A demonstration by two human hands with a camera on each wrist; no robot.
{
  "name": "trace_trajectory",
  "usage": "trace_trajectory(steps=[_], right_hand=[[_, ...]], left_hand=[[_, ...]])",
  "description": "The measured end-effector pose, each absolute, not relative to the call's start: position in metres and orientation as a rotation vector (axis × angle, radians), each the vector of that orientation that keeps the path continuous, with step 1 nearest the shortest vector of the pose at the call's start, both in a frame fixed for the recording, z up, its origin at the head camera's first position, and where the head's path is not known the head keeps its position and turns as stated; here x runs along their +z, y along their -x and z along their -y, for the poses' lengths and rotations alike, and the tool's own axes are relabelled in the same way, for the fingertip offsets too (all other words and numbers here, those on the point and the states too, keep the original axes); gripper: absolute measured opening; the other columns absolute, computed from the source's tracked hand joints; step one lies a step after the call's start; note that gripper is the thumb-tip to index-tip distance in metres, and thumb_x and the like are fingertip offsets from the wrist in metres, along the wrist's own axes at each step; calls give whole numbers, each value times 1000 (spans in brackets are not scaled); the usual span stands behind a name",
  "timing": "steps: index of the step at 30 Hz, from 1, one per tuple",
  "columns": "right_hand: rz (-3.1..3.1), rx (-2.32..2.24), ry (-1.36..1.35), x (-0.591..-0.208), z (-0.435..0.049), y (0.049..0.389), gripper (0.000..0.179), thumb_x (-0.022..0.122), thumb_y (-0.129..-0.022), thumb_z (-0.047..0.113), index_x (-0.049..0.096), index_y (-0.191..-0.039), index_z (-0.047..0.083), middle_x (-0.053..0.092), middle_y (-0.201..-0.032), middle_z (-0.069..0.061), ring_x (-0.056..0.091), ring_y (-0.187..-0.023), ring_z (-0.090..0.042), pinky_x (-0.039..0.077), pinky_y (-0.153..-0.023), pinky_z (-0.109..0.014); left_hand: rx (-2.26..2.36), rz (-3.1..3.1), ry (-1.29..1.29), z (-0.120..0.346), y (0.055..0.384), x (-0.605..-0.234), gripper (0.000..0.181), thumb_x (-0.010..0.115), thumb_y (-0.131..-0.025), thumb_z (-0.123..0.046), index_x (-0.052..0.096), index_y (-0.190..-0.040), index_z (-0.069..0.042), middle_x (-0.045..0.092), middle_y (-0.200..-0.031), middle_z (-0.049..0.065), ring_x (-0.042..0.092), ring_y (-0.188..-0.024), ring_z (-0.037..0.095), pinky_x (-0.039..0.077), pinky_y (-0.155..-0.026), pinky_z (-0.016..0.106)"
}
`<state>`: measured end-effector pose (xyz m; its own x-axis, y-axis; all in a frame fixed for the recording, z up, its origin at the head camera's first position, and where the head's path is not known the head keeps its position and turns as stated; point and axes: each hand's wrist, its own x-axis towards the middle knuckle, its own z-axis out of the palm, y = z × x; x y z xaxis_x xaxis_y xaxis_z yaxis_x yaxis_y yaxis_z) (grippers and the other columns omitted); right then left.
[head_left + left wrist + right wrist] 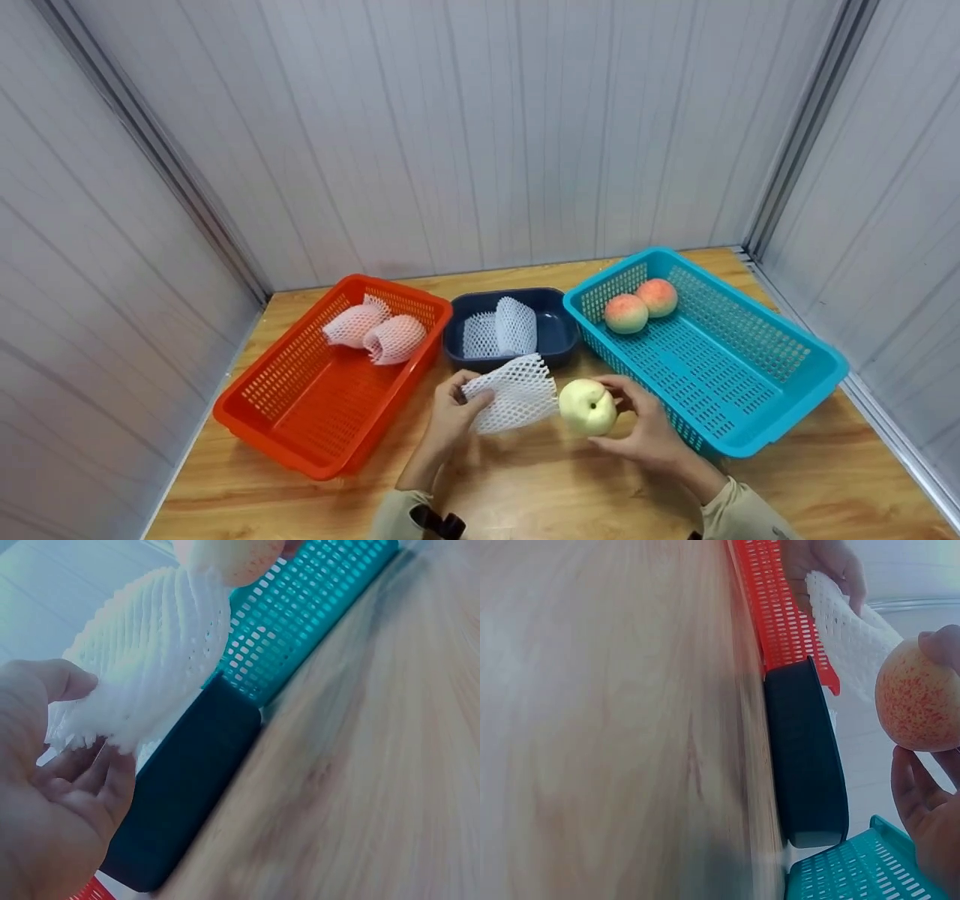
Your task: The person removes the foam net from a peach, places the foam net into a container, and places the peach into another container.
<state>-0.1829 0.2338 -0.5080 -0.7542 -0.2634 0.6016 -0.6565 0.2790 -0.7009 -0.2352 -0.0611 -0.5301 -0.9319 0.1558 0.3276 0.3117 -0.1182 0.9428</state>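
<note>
Three bare peaches (588,407), two netted fruits (394,339), three loose foam nets (517,397) — two baskets, one navy basin (555,334), two hands.
Of the peaches, one is in the right hand (649,435) and two lie by the far short edge of the turquoise basket (720,382), the single basket toward the right edge of the worktop (540,502). Both netted fruits lie near the far short edge of the red basket (322,420), the single one toward the worktop's left edge. One loose net is in the left hand (452,412); two show in the basin, near the back edge — five nets altogether.
</note>
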Motion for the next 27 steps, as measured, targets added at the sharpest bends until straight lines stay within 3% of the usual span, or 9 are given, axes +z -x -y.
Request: trace_trajectory(steps=[4,10,12,16,19,27], right_hand=[[2206,1486,-816,-510,-235,182,74,90,-57,-2,55,-122,-9,61,-111,-14,61,-88,-23,54,-64,-35],[2244,1488,-792,-509,-234,183,74,90,-59,0,54,-123,-6,61,-113,-11,61,-90,-23,54,-65,-34],[2241,1493,-792,-510,-234,183,74,90,-59,0,55,-123,-6,61,-113,-10,61,-90,-23,54,-65,-35],[2220,1492,-816,-512,-233,182,74,90,-58,-1,55,-122,-7,61,-112,-12,62,-89,-23,54,-64,-34],[2217,1508,-816,-513,-234,181,73,90,-59,-1,55,-122,-7,61,-112,-12,61,-89,-22,53,-65,-32],[2241,1505,-801,-515,-235,185,73,90,-60,0,55,-123,-5,61,-112,-12,61,-90,-23,53,-65,-33]], left_hand=[[-2180,2036,469,58,230,-516,13,64,-80,14,52,-84,16,57,-74,6,55,-67,12,45,-59,21],[-2231,1919,474,52,235,-508,32,55,-83,19,44,-113,15,56,-96,22,57,-84,25,51,-69,28],[-2190,1914,468,50,237,-506,34,54,-85,19,47,-117,15,57,-102,27,57,-86,27,51,-72,29],[-2063,1936,369,44,240,-503,23,62,-83,14,59,-106,12,58,-91,26,55,-73,19,47,-63,24],[-2045,1921,290,39,242,-500,18,68,-81,11,59,-97,12,58,-82,20,52,-65,14,44,-56,21],[-2091,1920,196,24,271,-501,20,72,-76,10,56,-88,12,57,-76,12,54,-68,15,46,-57,21]])
